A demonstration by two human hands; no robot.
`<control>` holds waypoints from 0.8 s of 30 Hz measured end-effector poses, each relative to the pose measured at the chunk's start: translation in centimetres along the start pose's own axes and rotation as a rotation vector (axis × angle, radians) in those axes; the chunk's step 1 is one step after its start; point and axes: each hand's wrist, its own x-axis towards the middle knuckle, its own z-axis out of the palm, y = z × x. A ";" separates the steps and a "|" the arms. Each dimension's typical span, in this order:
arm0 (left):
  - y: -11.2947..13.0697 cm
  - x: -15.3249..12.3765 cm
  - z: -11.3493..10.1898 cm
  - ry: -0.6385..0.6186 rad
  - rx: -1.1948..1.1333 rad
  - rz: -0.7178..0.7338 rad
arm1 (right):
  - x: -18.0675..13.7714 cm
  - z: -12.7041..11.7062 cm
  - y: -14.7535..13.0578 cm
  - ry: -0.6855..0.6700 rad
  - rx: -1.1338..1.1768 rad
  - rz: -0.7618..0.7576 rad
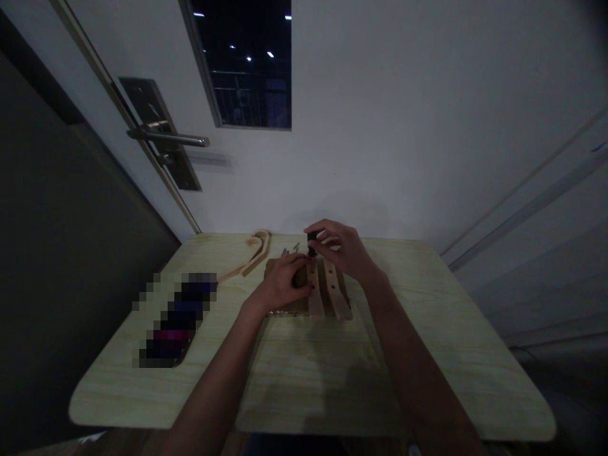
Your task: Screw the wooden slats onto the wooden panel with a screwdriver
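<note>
My right hand (342, 248) is closed around a short screwdriver with a black handle (312, 237), held upright over the far end of a pale wooden strip (315, 305). The strip has drilled holes and rests on a brown board (285, 309). My left hand (281, 283) curls against the strip, thumb near one hole and forefinger by the screwdriver's lower end. The tool's tip is too small to make out. A second wooden strip (338, 297) with holes lies just right of the first. Several small screws (291, 249) lie behind my left hand.
Curved, hook-shaped wooden pieces (259, 256) lie at the table's back left. A dark, pixelated flat object (178, 320) lies on the left. The pale wood-grain table (304, 380) stands against a white door (403, 126) with a metal handle (175, 137).
</note>
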 end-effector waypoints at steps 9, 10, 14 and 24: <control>-0.3 -0.1 0.2 0.001 0.002 0.013 | -0.4 -0.5 -0.5 -0.023 0.090 0.037; -0.3 -0.1 0.2 0.000 0.007 0.010 | -0.4 -0.5 -0.4 -0.036 0.101 0.048; -0.1 -0.1 0.1 0.003 0.006 -0.007 | -0.3 -0.4 -0.1 0.002 0.064 0.066; -0.1 -0.1 0.1 -0.008 -0.031 -0.005 | 0.1 0.2 0.4 0.074 -0.088 -0.018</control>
